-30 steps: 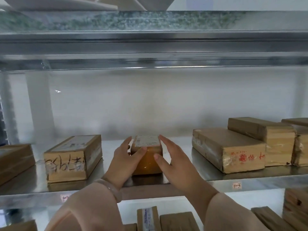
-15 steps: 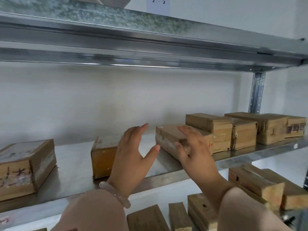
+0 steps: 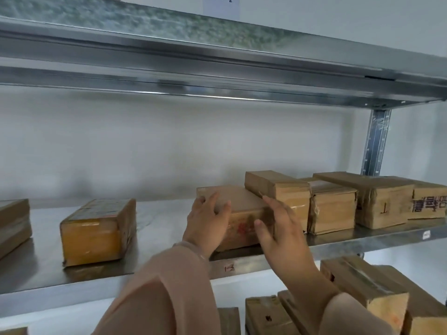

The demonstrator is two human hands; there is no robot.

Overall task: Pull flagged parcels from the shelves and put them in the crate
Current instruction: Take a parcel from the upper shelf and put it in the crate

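The left hand (image 3: 208, 226) and right hand (image 3: 283, 235) are covering both front corners of the parcel (image 3: 244, 201); its red mark (image 3: 242, 228) (blurred) is showing illegibly. The frame edge is cutting off the leftmost box (image 3: 13, 223) and the top label (image 3: 221, 7).

A plain white wall (image 3: 169, 146) fills the middle of the frame. At the top centre, a white paper tag (image 3: 221, 6) is cut off by the frame's upper edge and reads "2 - 2". At the right, a grey metal post (image 3: 376, 143) stands upright against the wall. Low in the centre, a small handwritten red mark (image 3: 229, 268) reads "1-3". A small white sticker (image 3: 426, 235) sits at the far right, its writing too small to read.
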